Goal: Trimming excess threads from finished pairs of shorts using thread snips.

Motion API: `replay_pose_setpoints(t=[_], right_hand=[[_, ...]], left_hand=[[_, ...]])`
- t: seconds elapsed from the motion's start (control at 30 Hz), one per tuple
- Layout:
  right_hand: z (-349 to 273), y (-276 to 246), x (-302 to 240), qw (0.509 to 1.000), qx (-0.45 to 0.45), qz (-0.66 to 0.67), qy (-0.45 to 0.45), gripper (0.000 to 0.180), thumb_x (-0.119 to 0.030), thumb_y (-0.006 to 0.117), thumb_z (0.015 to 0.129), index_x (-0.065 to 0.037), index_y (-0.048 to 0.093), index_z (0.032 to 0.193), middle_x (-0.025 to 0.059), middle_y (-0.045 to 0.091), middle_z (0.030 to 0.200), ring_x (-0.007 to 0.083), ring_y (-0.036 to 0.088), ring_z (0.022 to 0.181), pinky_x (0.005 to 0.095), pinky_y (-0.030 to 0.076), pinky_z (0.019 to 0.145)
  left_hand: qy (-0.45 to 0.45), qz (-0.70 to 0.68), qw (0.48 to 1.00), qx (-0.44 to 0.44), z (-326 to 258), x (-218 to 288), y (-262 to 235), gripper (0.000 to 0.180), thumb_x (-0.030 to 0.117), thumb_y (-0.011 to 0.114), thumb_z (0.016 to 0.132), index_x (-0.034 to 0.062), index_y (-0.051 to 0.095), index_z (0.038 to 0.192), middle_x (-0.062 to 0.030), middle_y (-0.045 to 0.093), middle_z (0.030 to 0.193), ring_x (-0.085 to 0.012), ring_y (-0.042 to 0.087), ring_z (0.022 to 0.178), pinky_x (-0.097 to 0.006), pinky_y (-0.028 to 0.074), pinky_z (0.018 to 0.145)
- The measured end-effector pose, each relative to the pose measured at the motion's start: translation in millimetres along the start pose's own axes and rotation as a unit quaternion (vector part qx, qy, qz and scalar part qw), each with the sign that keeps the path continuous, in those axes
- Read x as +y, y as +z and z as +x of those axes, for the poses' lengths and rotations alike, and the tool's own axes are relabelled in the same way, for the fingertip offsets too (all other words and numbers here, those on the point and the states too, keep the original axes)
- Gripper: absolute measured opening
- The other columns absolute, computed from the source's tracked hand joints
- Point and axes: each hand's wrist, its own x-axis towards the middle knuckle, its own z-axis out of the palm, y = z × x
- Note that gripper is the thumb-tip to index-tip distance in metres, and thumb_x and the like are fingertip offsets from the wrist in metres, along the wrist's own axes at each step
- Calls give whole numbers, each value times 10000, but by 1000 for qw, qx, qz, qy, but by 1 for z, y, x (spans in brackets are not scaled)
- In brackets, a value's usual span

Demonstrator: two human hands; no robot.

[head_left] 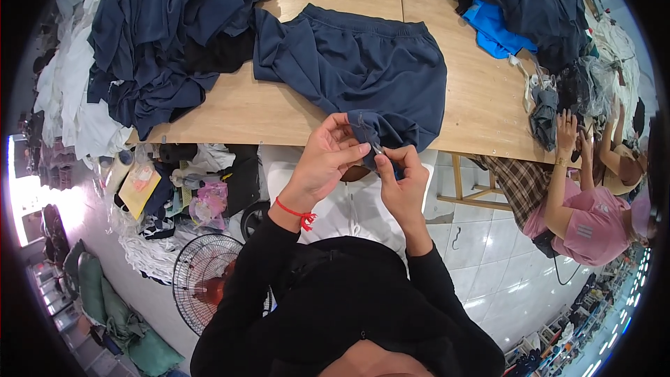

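Observation:
A pair of dark navy shorts [377, 63] lies on the wooden table, its gathered elastic waistband toward the far side. One leg hem hangs over the near edge, lifted between my hands. My left hand [322, 160] pinches the turned-up hem between thumb and fingers. Closed against the same hem from the right is my right hand [405, 180], thumb and forefinger pressed together. A small shiny tip shows at that thumb, but what it belongs to is hidden by the fingers and folded cloth.
Dark navy garments [174, 21] are heaped at the table's far left, with another pile [523, 0] and a bright blue cloth [495, 28] at far right. A black fan [209, 283] stands at lower left. Someone in a pink top [593, 227] works at the right.

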Motion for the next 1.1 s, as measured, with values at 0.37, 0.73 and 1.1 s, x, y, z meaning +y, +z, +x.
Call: replay_pose_setpoints(t=[0.37,0.73,1.1], right_hand=[[4,-2,-7,1000,-4,3,10,200,-122,793,1013,21,659,978,56,723,808,67,638,731,236,505,669],[28,-41,20,953,134,223,156,210,-236,590,1151,-29,625,1168,6,655,840,9,437,580,182,295,506],[6,-57,32,990,95,3,107,196,-25,759,995,3,760,1189,50,780,1059,86,658,858,239,495,749]], left_hand=[[12,13,1000,-4,-1,2,1,505,-139,746,928,10,531,1360,-107,650,1286,-175,714,1151,-322,622,983],[-1,-129,992,-7,10,-2,-25,413,-41,670,1020,71,550,1399,-81,675,1312,-214,687,1231,-423,552,1116],[54,-320,944,51,23,-5,-49,462,-64,527,1048,127,521,1469,-73,615,1437,-241,572,1391,-647,310,1275]])
